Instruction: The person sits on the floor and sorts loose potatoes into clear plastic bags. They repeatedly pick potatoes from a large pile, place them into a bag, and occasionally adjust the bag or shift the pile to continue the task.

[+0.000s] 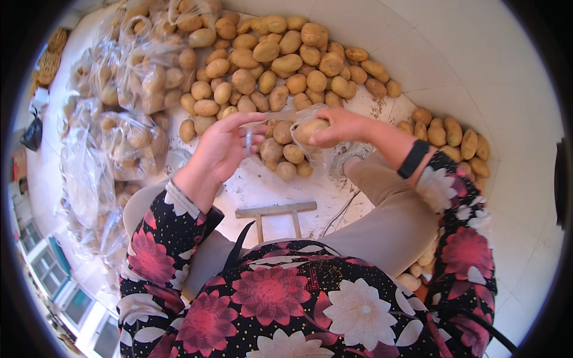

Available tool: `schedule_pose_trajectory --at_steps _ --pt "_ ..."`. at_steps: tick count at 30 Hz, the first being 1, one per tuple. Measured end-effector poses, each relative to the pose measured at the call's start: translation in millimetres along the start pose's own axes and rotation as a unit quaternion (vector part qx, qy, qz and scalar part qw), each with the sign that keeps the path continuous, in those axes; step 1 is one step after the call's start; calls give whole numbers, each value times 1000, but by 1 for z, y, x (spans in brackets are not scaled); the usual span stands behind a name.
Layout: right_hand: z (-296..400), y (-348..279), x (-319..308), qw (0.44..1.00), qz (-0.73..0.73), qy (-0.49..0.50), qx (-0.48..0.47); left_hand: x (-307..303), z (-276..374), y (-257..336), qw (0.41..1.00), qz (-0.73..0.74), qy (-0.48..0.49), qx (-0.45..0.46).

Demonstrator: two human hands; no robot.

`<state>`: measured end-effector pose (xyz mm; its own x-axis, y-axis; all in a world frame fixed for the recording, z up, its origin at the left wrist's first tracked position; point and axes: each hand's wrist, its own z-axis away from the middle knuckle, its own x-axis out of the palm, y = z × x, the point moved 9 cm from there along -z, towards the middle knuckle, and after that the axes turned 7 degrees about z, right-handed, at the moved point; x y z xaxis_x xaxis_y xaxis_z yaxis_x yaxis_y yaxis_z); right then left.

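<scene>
My right hand [342,126] grips a potato [310,130] at the mouth of a clear plastic bag [321,157]. My left hand [227,142] is across from it, its index finger and thumb at the bag's stretched upper edge. A ring is on one of its fingers. Below and between the hands, several potatoes [286,154] sit low down, seemingly inside the bag; the thin film makes its outline hard to follow. Beyond both hands spreads a large heap of loose potatoes [268,51].
Filled clear bags of potatoes [134,138] crowd the left side. A smaller potato pile [452,136] lies against the pale wall [474,58] at right. Between my legs a wooden stool-like frame [275,209] and a dark cord [342,212] are on the dirt-specked floor [250,183].
</scene>
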<state>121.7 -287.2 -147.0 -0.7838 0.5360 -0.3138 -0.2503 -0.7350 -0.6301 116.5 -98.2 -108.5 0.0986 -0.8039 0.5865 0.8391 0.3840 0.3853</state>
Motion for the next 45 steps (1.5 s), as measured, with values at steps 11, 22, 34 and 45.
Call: schedule_pose_trajectory --at_steps 11,22,34,45 --pt "-92 62 82 967 -50 195 154 -17 9 0 998 -13 67 9" --pt "-43 78 99 911 306 152 230 -22 10 0 999 -27 45 11" --pt "9 88 63 953 -130 251 112 -13 8 -5 997 -77 12 1" --pt "59 60 38 852 -414 315 50 -26 4 -2 995 -88 -33 27"
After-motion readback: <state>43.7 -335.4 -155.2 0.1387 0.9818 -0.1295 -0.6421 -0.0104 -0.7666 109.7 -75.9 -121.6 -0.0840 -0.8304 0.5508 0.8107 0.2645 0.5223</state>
